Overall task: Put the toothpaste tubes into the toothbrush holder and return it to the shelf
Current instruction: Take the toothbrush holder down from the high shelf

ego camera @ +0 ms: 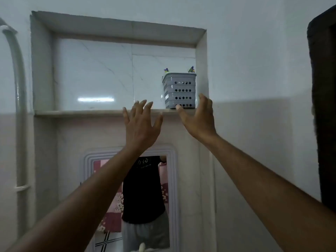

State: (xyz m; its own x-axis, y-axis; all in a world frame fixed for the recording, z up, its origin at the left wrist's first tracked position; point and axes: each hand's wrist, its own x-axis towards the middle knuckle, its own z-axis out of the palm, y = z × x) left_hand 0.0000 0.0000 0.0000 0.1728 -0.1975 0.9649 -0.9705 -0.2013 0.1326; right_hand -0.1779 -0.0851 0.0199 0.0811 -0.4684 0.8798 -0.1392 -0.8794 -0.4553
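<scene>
A grey perforated toothbrush holder (pixel 180 90) stands upright at the right end of the marble shelf (pixel 81 112), inside a wall niche. Two tube ends (pixel 191 69) with blue and yellow print poke out of its top. My right hand (pixel 199 118) is raised just below the holder with fingers spread; its thumb tip lies over the holder's bottom edge, and I cannot tell if it touches. My left hand (pixel 141 124) is raised below and to the left of the holder, fingers apart, holding nothing.
The niche's right wall (pixel 201 70) stands close beside the holder. A white pipe (pixel 18 106) runs down the left wall. A mirror (pixel 134 202) below the shelf reflects a person. A dark door frame (pixel 323 106) is at the right.
</scene>
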